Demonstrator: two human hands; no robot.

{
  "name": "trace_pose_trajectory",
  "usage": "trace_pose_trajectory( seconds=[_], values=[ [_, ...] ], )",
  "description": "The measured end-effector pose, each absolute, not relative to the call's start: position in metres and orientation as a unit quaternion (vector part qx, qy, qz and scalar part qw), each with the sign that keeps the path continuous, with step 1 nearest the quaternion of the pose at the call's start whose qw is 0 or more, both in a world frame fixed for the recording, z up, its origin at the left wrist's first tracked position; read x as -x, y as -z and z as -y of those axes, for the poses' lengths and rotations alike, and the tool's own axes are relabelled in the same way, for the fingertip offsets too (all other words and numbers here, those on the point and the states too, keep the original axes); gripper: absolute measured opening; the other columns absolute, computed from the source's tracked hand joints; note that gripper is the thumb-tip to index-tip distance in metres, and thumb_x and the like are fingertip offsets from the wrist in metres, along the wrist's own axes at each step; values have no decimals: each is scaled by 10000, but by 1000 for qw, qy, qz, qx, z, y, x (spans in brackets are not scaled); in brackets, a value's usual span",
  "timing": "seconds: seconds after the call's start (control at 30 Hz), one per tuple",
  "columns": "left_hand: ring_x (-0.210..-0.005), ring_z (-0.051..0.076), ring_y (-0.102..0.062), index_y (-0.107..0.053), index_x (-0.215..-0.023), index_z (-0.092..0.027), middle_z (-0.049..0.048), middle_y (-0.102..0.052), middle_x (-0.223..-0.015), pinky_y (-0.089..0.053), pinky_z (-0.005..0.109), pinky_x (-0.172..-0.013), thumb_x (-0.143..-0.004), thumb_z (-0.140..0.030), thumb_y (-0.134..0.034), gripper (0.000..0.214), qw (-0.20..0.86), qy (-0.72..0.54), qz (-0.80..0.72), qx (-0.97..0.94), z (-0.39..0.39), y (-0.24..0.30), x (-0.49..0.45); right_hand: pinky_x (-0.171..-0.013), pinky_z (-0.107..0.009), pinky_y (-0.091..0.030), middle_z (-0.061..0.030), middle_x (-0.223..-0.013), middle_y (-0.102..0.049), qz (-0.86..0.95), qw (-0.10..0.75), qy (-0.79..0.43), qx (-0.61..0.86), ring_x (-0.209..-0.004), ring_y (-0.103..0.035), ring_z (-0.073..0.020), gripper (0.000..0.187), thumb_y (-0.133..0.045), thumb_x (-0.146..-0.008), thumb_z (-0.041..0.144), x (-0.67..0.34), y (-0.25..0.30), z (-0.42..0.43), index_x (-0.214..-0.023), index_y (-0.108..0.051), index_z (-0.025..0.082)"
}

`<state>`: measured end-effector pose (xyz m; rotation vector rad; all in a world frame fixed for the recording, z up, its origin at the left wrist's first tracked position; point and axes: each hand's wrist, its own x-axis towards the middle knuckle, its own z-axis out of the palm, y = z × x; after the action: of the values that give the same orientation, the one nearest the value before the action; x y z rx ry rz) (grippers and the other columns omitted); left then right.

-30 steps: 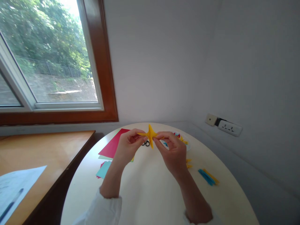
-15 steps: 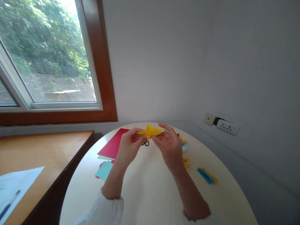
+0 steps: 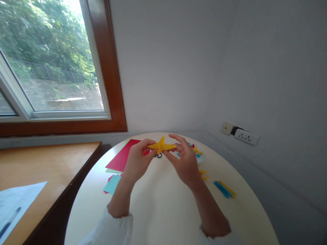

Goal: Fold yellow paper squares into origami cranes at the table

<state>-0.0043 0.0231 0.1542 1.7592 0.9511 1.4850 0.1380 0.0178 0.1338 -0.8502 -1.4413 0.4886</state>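
A: Where's the piece being worked?

B: The yellow paper piece [image 3: 161, 145] is in the air over the round table [image 3: 158, 211], towards its far edge. The left hand [image 3: 139, 160] pinches one point between thumb and fingers. The right hand [image 3: 185, 161] has its thumb at the lower side and its index finger raised clear; whether the other fingers close on it behind, I can't tell.

A: How far along is the folding?

B: Well along for this one, I'd judge: its points are formed. Some small yellow pieces [image 3: 203, 175] lie towards the right edge, near the blue strips [image 3: 221, 189]. Towards the left edge, the pale-blue squares [image 3: 111, 184] and the red sheet [image 3: 122, 158] lie flat, unfolded.

A: Any containers?

B: One shallow dish [image 3: 201, 160] by the far right edge, holding red, yellow and blue bits, too small to make out.
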Motion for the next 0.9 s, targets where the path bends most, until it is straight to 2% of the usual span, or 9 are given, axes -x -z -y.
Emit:
trace_pose_trajectory(
  seconds=[0.1,0.2,0.37,0.5,0.67,0.9],
  values=[
    [-766,179,-613,-642,-785,-180,37,-669,-818,-486,285,-700,-685,-178,-582,116,279,-527,-373,-711,-23,-153,10,-704,-280,-497,-31,-917,-655,672,602,-205,379,-783,-625,-155,450,-614,-714,188,-142,-137,-14,-1147,-499,231],
    [-768,186,-614,-648,-806,-179,45,-671,-822,-489,298,-703,-690,-192,-592,129,287,-512,-369,-721,-25,-152,13,-687,-263,-492,-31,-961,-653,687,583,-203,383,-787,-634,-151,446,-610,-711,177,-144,-138,-12,-1139,-496,234],
    [-828,189,-623,-641,-859,-160,65,-665,-907,-504,298,-722,-664,-163,-627,196,368,-520,-316,-703,-27,-153,11,-687,-279,-486,-10,-802,-672,664,603,-217,386,-759,-632,-159,442,-615,-718,211,-143,-137,-13,-1139,-480,219],
    [-900,218,-623,-616,-946,-152,80,-663,-953,-516,305,-721,-601,-209,-719,365,456,-522,-284,-663,-27,-155,8,-675,-285,-490,-18,-802,-668,646,629,-216,374,-753,-631,-164,443,-618,-711,221,-141,-134,-16,-1132,-481,209],
    [-865,220,-634,-621,-857,-142,75,-682,-894,-513,313,-732,-552,-278,-766,365,479,-536,-290,-632,-27,-154,0,-680,-283,-484,-8,-760,-659,653,628,-162,393,-722,-616,-154,432,-601,-719,217,-140,-132,-17,-1134,-481,207],
    [-766,189,-639,-625,-783,-143,54,-689,-821,-502,283,-659,-583,-328,-742,297,468,-559,-316,-607,-30,-150,-7,-772,-328,-472,-22,-809,-660,648,633,-120,406,-772,-606,-166,477,-581,-732,184,-137,-128,-20,-1184,-432,214]
  ],
)
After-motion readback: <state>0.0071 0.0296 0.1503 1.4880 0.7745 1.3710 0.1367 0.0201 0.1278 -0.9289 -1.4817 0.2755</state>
